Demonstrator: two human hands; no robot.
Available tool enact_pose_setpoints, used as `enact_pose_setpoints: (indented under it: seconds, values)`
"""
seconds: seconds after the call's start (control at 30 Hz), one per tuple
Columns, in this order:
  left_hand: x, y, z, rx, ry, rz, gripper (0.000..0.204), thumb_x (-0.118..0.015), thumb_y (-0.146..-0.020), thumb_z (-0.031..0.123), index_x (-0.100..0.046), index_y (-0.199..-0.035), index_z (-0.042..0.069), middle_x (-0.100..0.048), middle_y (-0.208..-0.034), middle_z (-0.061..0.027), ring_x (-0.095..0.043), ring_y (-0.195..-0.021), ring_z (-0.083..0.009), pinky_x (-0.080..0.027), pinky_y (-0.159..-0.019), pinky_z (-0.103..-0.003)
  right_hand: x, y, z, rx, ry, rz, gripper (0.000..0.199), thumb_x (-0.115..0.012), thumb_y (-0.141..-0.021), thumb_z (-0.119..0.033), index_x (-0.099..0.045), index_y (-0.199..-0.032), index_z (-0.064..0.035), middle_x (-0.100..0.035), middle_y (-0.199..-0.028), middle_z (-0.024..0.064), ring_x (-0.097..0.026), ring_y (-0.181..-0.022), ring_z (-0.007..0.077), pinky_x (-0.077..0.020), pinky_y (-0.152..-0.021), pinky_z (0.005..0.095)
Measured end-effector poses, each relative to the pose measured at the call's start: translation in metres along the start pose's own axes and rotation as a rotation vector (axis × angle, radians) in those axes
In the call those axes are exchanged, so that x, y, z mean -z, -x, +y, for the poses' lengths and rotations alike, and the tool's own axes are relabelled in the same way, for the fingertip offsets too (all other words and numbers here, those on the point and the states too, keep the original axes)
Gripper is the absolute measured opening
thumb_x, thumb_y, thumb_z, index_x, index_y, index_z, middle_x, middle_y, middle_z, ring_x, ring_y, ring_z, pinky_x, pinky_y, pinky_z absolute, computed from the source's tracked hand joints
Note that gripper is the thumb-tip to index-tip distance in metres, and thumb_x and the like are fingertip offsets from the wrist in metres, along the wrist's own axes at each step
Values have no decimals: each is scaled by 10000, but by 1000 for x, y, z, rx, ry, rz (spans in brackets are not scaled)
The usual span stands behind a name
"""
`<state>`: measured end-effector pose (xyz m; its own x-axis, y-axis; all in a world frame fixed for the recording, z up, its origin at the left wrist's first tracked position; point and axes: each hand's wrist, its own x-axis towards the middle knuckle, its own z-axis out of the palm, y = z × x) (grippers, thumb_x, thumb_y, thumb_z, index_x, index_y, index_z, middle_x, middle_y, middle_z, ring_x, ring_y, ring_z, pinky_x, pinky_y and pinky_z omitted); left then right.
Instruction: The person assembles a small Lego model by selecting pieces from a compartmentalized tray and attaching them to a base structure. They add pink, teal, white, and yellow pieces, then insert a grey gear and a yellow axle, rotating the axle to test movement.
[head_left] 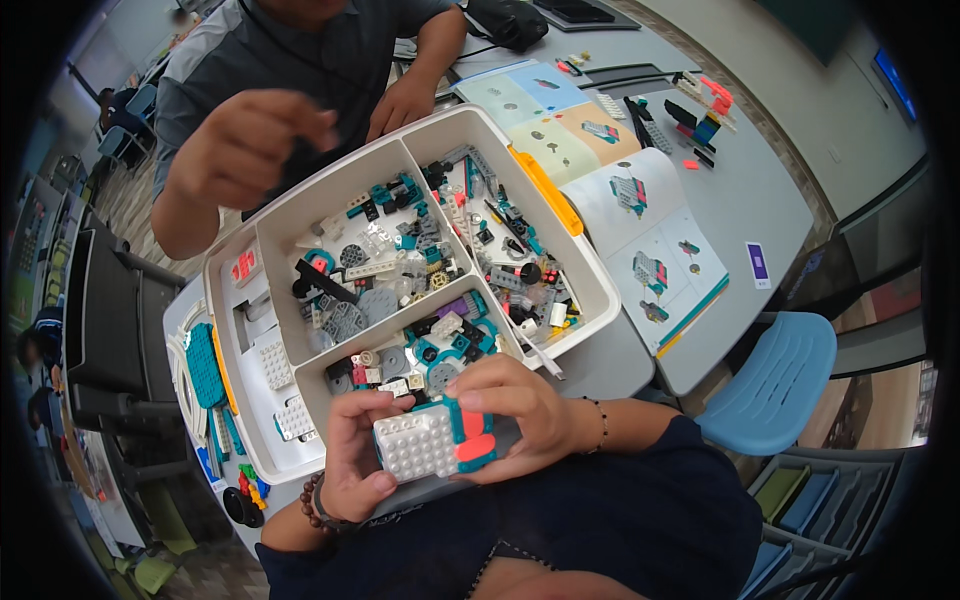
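Note:
Between my two hands, just over the near edge of the parts box, is a building-brick assembly [420, 446] with a white studded block and teal and coral pieces at its right end. My left hand [356, 455] grips its white end, thumb on the near side. Around the teal and coral end close the fingers of my right hand [520, 415]. Beyond them stands the white parts box [340, 185], whose compartments hold mixed teal, grey, black and white pieces [385, 240]. Its underside and what my palms cover are hidden.
Across the box a co-worker's raised hand [250, 140] hovers over its far left rim. An instruction booklet [640, 205] lies open on the table at the right. A partly built model [705, 120] stands farther back. A blue chair [775, 385] is at the right.

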<state>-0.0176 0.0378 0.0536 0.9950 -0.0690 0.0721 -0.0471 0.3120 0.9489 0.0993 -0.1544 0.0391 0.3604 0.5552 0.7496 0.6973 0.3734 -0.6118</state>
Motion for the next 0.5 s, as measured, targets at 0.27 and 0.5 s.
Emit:
enact_pose_setpoints:
  seconds: [0.27, 0.5]
  values:
    - [-1, 0, 5, 97, 0, -54, 716, -660, -747, 320, -293, -1252, -30, -410, -1246, -156, -435, -1128, -190, -317, -982, -331, 1, 0, 1, 36, -1, -8, 819, -844, -561, -133, -374, -1225, -47, -501, -1071, 184, -549, -952, 302, -472, -755, 371]
    - [6, -4, 6, -79, -345, -189, 671, -663, -746, 335, -377, -1228, -34, -493, -1145, -152, -505, -1061, -233, -335, -963, -333, -4, 4, 2, 76, -15, 26, 723, -826, -569, -139, -434, -1177, -112, -498, -1103, 161, -535, -943, 298, -466, -771, 397]
